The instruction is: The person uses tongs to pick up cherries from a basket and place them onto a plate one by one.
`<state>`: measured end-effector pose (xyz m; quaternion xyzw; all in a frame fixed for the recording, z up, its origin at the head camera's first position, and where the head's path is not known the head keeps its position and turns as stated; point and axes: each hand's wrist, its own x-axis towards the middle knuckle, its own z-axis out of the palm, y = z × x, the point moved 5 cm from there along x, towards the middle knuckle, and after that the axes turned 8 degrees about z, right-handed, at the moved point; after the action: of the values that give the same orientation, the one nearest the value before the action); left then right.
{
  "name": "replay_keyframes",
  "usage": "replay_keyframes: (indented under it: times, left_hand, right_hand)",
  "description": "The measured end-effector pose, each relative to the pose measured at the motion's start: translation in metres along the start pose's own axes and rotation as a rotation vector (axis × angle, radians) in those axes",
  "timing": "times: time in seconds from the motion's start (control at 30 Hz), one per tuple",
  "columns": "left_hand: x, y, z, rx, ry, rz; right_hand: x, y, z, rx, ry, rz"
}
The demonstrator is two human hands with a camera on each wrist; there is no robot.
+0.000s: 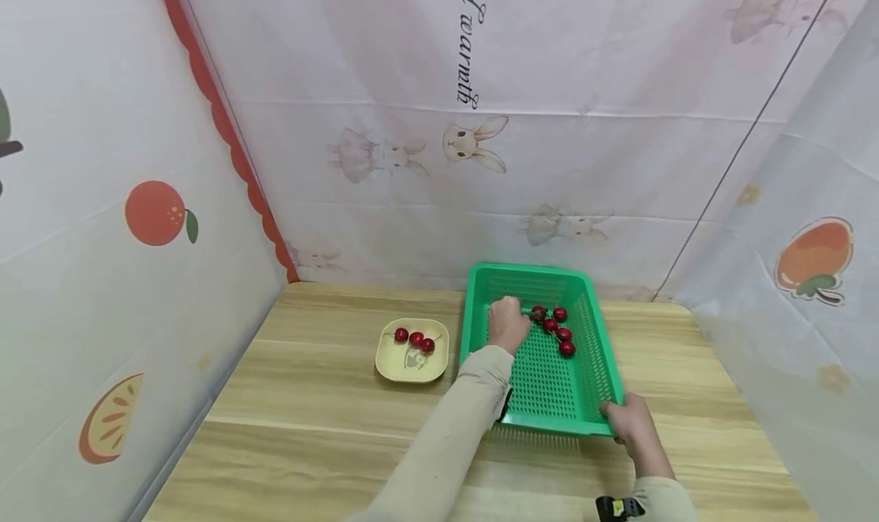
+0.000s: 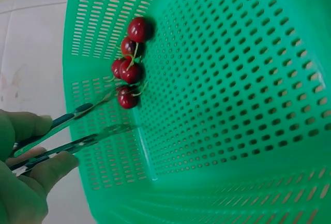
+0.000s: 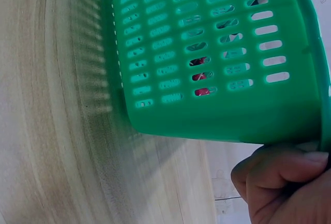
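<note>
In the left wrist view my left hand point(image 2: 36, 177) holds a pair of tongs point(image 2: 83, 142) between thumb and fingers. Their two arms stand apart with nothing between them, and one tip is close to the lowest of several red cherries point(image 2: 131, 72). These cherries, some with stems, lie bunched on the floor of a green perforated basket point(image 1: 542, 385), near its far right side in the head view. My left hand point(image 1: 508, 325) is inside the basket, left of the cherries. At the basket's front right corner, my right hand point(image 1: 633, 424) grips the rim.
A small cream dish point(image 1: 412, 373) with 3 cherries point(image 1: 416, 339) stands left of the basket on the wooden table point(image 1: 309, 407). Printed cloth walls point(image 1: 384, 240) enclose the table at the back and on both sides.
</note>
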<state>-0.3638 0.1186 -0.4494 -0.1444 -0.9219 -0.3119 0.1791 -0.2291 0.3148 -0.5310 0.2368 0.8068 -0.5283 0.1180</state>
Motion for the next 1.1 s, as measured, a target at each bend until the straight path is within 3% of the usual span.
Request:
replay_keyframes:
  times: [0.23, 0.47, 0.63, 1.1]
  left_hand:
    - [-0.003, 0.004, 0.001, 0.032, -0.096, -0.077]
    - [-0.003, 0.006, 0.004, 0.196, -0.145, -0.096]
    - [-0.003, 0.011, 0.003, 0.247, -0.145, -0.065]
    - [-0.005, 0.010, -0.007, 0.178, -0.084, -0.021]
  right_hand:
    - [-0.002, -0.001, 0.000, 0.005, 0.007, -0.017]
    - [-0.002, -0.001, -0.001, 0.015, 0.020, -0.026]
    - [-0.002, -0.001, -0.001, 0.015, 0.026, -0.023]
    - [-0.003, 0.000, 0.000, 0.015, 0.025, -0.014]
